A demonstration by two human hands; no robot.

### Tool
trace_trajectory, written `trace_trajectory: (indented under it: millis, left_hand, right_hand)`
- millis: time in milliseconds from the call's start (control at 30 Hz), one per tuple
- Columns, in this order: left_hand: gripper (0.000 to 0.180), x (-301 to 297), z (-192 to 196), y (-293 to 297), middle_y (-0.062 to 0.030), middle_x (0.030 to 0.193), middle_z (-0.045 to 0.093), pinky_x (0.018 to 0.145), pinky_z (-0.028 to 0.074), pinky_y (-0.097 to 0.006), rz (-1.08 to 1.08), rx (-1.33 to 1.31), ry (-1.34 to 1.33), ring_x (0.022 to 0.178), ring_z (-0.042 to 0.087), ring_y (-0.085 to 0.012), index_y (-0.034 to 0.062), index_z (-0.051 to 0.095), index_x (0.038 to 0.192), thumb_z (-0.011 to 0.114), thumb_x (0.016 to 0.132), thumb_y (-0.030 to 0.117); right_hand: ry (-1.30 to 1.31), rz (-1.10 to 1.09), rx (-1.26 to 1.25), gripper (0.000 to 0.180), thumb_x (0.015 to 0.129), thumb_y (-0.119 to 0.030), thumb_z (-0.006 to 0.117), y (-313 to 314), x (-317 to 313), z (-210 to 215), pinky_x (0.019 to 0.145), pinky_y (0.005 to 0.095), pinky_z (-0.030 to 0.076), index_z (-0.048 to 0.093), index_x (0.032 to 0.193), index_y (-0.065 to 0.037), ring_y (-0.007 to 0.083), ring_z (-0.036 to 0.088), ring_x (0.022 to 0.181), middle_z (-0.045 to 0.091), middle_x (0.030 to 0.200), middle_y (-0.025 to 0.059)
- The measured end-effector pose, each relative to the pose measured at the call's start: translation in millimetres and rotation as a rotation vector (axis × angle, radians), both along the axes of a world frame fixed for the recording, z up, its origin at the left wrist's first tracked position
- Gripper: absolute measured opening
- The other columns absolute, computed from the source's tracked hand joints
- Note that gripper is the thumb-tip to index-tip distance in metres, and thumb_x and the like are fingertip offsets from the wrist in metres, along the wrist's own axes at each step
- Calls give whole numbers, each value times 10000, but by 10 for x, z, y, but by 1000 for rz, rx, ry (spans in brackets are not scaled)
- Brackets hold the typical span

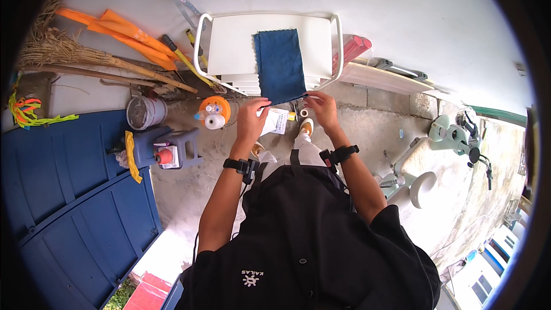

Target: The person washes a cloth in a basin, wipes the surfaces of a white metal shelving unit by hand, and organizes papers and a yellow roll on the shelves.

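Note:
A dark blue cloth (pixel 280 63) with a scalloped edge lies lengthwise over the white top (pixel 232 46) of a cart with tubular side rails. Its near end hangs past the front edge, toward me. My left hand (pixel 252 117) pinches the near left corner of the cloth between thumb and fingers. At the near right corner, my right hand (pixel 323 112) grips the cloth the same way. The near edge stretches between both hands. Black straps with small devices circle both wrists.
Left stand a straw broom (pixel 51 49), an orange cloth (pixel 135 34), a bucket (pixel 146 113), an orange container (pixel 215 112), a grey-blue stool (pixel 186 148) and a blue metal door (pixel 74 178). A scooter (pixel 453 138) is parked right. Red rolled material (pixel 354 49) leans beside the cart.

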State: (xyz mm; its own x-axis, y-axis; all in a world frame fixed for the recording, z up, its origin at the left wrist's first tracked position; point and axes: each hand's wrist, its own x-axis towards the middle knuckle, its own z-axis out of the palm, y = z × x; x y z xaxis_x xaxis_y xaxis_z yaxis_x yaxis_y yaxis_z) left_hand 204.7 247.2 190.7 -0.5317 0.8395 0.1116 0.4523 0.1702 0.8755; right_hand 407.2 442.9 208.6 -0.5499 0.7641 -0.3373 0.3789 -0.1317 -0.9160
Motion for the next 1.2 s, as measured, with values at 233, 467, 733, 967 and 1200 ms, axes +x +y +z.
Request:
trace_trajectory:
  millis: [233,467,733,967,1200]
  left_hand:
    - [159,318,31,-97,-179,1129,807,926,617,-427,-3,17,-69,1041,776,-378,-11,805,1103,790,959,55]
    - [151,640,347,-263,-190,1065,800,837,622,-408,-204,-64,-191,953,786,-361,-19,796,1090,771,952,34]
    - [196,783,504,-560,-128,1060,827,913,629,-340,-443,-209,-567,968,799,-202,-26,797,1171,775,990,45]
    - [288,681,-245,-518,-119,1199,810,1007,603,-328,-462,-262,-748,1105,774,-186,-33,737,1315,716,1064,106]
    - [868,600,-657,-807,-196,1309,776,1059,587,-396,-276,-493,-1125,1178,762,-266,-86,658,1408,552,1086,713]
  right_hand:
    - [368,-287,-553,236,1091,-88,692,-190,-54,215,906,400,681,651,1295,23,269,791,1089,734,1227,129]
    - [150,-395,-421,121,1004,-19,745,-516,402,169,840,361,673,655,1084,-32,175,721,939,710,1039,63]
    - [25,-138,-88,125,936,9,726,-646,758,638,766,273,521,663,1029,-46,107,654,852,686,958,-5]
    - [-233,32,149,153,877,-83,711,-605,610,1023,752,303,485,660,1003,-13,110,587,810,662,859,20]
    - [40,154,172,131,946,-28,687,-822,277,1608,777,248,457,635,1063,-53,60,573,901,647,999,-15]
